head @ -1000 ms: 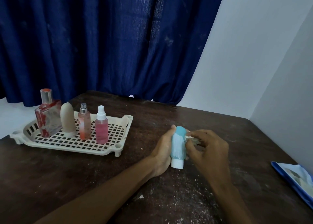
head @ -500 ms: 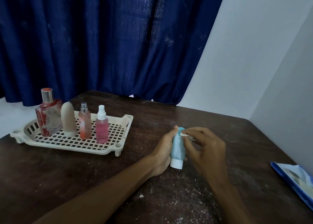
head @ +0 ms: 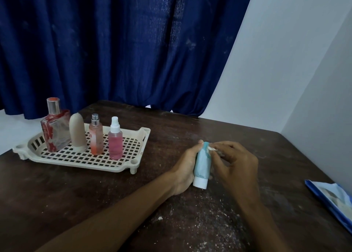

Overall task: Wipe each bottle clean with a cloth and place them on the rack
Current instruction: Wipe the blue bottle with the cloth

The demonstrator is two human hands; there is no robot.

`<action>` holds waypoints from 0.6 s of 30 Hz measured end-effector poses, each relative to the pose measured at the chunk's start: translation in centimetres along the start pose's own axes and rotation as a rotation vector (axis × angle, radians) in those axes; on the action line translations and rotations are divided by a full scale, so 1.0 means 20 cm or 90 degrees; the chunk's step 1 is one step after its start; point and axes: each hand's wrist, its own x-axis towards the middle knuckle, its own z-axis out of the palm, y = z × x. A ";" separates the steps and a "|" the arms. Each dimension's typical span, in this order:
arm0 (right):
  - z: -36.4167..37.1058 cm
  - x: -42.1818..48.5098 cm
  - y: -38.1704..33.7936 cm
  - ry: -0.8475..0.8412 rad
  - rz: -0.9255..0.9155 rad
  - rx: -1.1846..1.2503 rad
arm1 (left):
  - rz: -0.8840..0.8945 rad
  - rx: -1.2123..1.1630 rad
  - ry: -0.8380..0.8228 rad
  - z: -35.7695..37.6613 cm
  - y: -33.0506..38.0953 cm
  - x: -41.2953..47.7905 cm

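Progress: four bottles stand on the rack [head: 140, 137], and a fifth is being wiped. No other bottle is in view off the rack, so this looks like the last one.
Done: judging by their place on the rack, those four have probably had their wipe.
Left to do: finish wiping the light blue bottle [head: 201, 164], then carry it left to the rack.
Task's thing: the light blue bottle is over the tabletop [head: 209, 130], right of the rack and well apart from it. It is upright with its white cap down. Whether the cap touches the tabletop I cannot tell.
Left hand [head: 185, 169]: wrapped around the bottle's left side, thumb up by its top end.
Right hand [head: 237, 166]: fingers curled, pinching a small white cloth [head: 211, 149] against the bottle's upper right edge.
Rack contents, left to right: a square glass bottle with red marks [head: 55, 131], a beige rounded bottle [head: 77, 133], a slim orange spray bottle [head: 95, 137] and a pink spray bottle with a white top [head: 115, 141]. All are upright in a row along the far side.
Rack space: the right end and near part of the grid are free, room enough for a fifth bottle.
Elsewhere: a blue packet [head: 333, 196] lies at the tabletop's right edge; white specks [head: 200, 223] are scattered near the person; a dark blue curtain [head: 114, 42] hangs behind.
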 end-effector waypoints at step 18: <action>0.01 0.00 -0.04 0.008 -0.014 0.022 | -0.023 -0.051 0.005 -0.02 0.01 0.02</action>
